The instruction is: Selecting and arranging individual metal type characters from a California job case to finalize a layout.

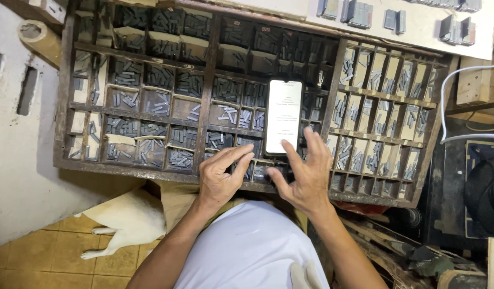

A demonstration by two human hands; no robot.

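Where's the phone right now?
In the head view the phone lies screen-up on the type case, just right of centre, over the middle compartments. Its lower end is under the right hand's fingertips; the left hand is just lower left.

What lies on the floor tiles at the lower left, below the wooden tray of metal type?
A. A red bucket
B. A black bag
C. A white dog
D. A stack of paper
C: a white dog lies on the tan floor tiles, just below the front edge of the wooden type tray.
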